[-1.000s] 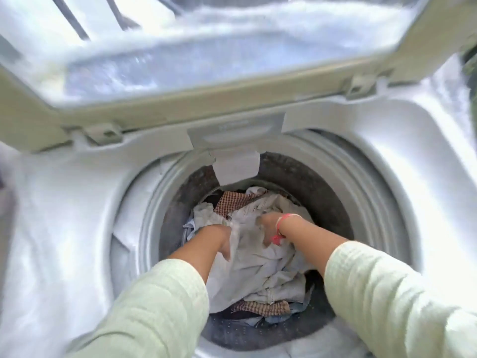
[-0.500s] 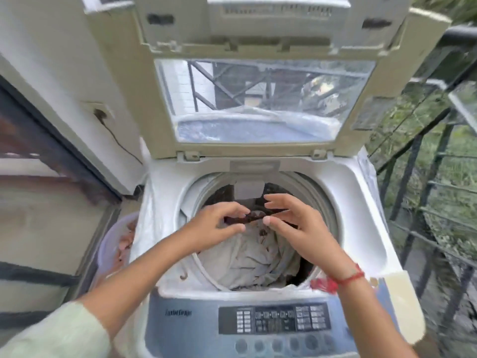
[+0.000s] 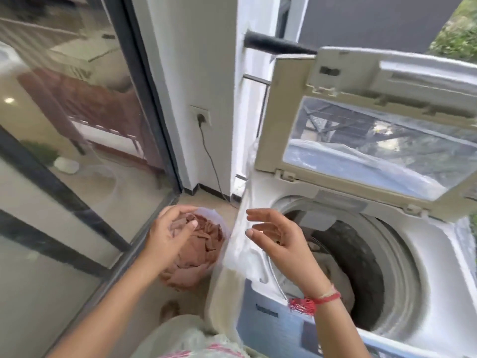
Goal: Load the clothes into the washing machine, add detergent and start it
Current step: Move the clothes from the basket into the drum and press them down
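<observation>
Loading step: pink clothes [image 3: 204, 244] sit in the tub [image 3: 215, 214] off the washing machine [image 3: 438, 244]'s left edge, lid [image 3: 281, 120] up. Left hand [image 3: 167, 239] over them, right hand [image 3: 278, 241] over that edge, both empty, fingers loosely spread. Next, probably: grab a bundle, drop it in the drum [image 3: 361, 254].

Floor [image 3: 209, 200]: washing machine [image 3: 428, 257]; tub [image 3: 222, 223] of clothes [image 3: 198, 250] just beside.
</observation>
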The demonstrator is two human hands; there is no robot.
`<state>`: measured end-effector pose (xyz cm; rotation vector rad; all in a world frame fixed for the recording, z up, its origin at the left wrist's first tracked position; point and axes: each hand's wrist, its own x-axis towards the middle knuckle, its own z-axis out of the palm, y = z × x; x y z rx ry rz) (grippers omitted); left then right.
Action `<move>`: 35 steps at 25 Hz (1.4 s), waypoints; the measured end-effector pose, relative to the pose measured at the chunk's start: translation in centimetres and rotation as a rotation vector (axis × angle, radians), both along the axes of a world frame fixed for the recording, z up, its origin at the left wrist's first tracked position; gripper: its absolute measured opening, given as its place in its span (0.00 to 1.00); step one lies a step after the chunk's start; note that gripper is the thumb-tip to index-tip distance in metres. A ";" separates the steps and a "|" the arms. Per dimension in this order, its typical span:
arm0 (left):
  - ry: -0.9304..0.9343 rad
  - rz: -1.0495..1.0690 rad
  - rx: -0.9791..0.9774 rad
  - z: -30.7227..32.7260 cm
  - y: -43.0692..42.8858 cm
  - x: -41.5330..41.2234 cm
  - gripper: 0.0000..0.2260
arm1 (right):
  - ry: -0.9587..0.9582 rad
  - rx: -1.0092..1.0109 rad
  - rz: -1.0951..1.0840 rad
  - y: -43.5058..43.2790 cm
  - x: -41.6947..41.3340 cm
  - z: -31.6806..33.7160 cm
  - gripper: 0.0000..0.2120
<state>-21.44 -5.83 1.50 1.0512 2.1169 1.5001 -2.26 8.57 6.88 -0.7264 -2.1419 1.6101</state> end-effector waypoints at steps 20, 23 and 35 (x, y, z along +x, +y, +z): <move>-0.339 -0.137 -0.588 -25.9 -3.0 -31.0 0.13 | -0.790 0.119 0.151 -0.5 -32.5 -18.5 0.21; -0.360 -0.154 -0.717 -27.6 -1.7 -30.9 0.11 | -0.915 -0.017 0.155 0.7 -32.3 -25.2 0.19; 0.255 -0.522 -1.367 -46.2 2.3 -28.1 0.35 | -1.215 -0.137 0.125 1.3 -31.5 -52.9 0.30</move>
